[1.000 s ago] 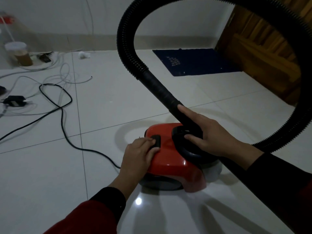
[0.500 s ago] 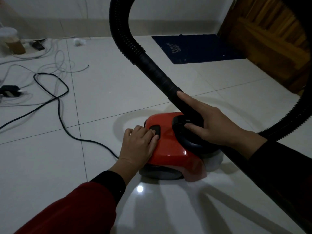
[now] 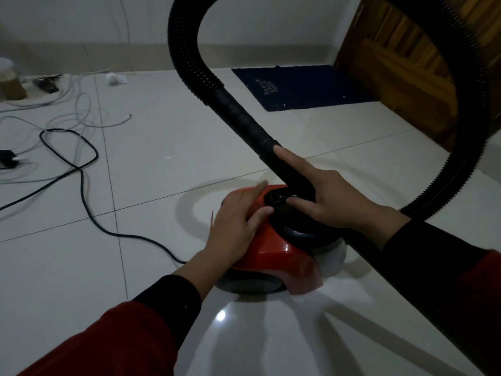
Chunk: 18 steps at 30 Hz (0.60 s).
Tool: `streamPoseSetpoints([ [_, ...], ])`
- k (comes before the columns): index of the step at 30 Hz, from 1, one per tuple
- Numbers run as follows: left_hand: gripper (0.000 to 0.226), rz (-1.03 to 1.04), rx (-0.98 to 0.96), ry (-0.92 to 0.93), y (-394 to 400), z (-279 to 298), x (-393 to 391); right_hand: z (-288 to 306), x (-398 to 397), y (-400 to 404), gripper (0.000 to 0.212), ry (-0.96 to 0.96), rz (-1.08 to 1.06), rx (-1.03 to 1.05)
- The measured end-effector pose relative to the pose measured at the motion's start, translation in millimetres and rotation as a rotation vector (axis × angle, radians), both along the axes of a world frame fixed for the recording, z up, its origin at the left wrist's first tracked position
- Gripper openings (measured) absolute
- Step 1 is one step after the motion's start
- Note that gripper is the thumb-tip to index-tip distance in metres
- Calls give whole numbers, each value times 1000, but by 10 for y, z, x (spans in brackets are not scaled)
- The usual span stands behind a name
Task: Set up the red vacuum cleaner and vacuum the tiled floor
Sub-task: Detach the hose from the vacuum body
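Observation:
A small red vacuum cleaner (image 3: 273, 251) sits on the white tiled floor (image 3: 162, 164) in front of me. Its black ribbed hose (image 3: 189, 63) arches up from the black socket on top and loops round to the right. My right hand (image 3: 322, 199) grips the smooth hose end (image 3: 260, 137) where it enters the body, index finger stretched along it. My left hand (image 3: 235, 226) lies flat on the left side of the red body, fingers spread and blurred. The black power cord (image 3: 84, 196) runs left from the vacuum.
Loose white and black cables (image 3: 73, 115) and a black adapter (image 3: 6, 158) lie on the floor at left. A jar (image 3: 9, 82) stands by the far wall. A dark blue mat (image 3: 295, 86) lies before a wooden door (image 3: 401, 63) at the right.
My left hand has slid up over the red body and now covers the black button it was beside. My right hand stays on the hose end. The camera has shifted slightly.

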<state>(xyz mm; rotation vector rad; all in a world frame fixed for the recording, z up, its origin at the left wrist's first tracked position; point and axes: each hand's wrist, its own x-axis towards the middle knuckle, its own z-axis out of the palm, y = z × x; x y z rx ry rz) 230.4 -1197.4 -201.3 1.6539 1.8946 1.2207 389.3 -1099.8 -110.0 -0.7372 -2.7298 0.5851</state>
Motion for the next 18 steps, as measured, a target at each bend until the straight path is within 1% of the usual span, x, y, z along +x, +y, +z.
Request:
streamPoseSetpoints([
  [2,53,-141,-25,-139,78,118,124,25,29,15,97,-4,-21,-28],
  [4,52,-181,-19,-162,136,126,179,47,64,25,96,-7,-30,-50],
  [9,44,-125,41,-151,174,92,142,96,178,62,99,-78,-67,-77],
  [13,40,-74,73,-273,196,84,220,104,262,133,106,-130,-107,-61],
  [18,38,2,57,-417,338,119,334,94,289,304,107,-95,-147,-83],
])
